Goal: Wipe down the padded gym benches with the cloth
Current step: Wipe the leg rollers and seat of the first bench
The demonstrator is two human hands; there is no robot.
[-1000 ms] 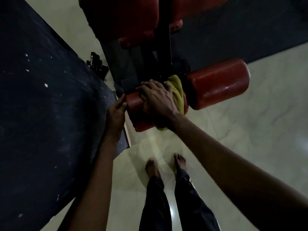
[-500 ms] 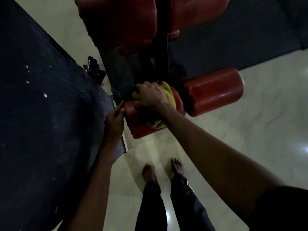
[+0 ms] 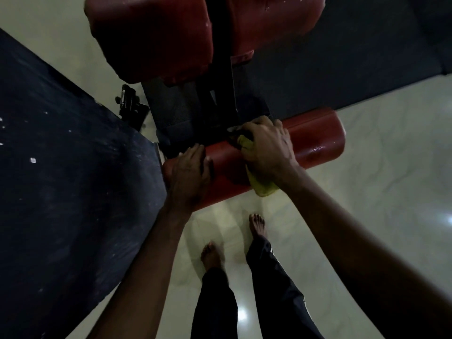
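Head: right hand (image 3: 266, 149) grips cloth (image 3: 263, 188), roller (image 3: 318, 140) inner edge.

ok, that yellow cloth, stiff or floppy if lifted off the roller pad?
Probably floppy: the cloth drapes over the red roller pad and hangs below the right hand. Likely light, since it bunches under the fingers. May slide easily on the glossy pad.

The roller pads (image 3: 318, 138) and the larger bench pads (image 3: 151, 35) above them are a deep glossy red, on a black frame (image 3: 221, 77). The cloth (image 3: 261, 187) is a plain yellow-green. The floor (image 3: 379, 179) is pale cream with faint marble veining, the mat (image 3: 61, 192) beside it near-black flecked with white specks, and the trousers (image 3: 215, 302) are black with small white marks along one leg.
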